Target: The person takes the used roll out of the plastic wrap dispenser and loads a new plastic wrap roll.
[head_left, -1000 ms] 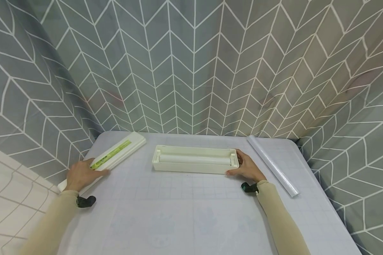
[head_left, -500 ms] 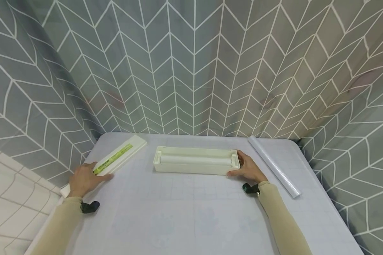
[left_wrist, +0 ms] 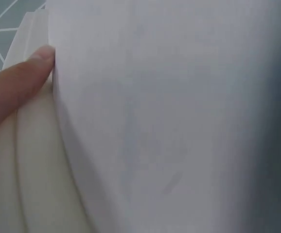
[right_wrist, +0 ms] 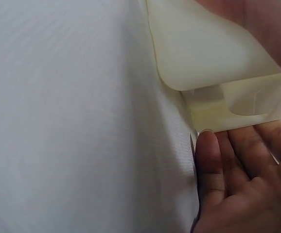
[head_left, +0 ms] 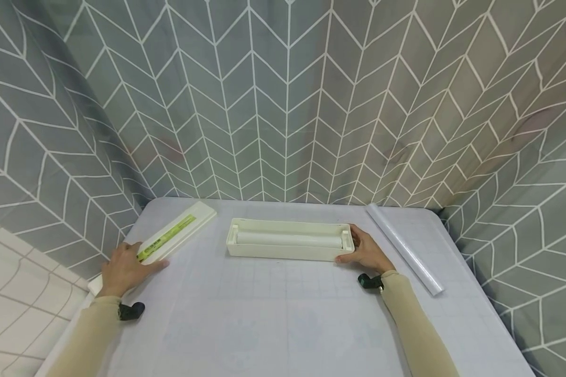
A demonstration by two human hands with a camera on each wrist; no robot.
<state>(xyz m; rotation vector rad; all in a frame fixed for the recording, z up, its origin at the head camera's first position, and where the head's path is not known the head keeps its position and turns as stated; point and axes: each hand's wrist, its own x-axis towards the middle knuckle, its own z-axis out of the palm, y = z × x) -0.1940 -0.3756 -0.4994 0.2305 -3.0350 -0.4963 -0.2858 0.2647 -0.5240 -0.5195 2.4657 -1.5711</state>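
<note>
In the head view, the left hand grips the near end of the lid, which slants away ahead of it on the bench. The right hand is clamped on the near end of the box; the box extends leftward from it, a white roll inside. A clear roll lies just right of that hand.

In the left wrist view, the thumb presses the lid's edge.

In the right wrist view, the fingers meet the box's end, opposite the thumb.
</note>
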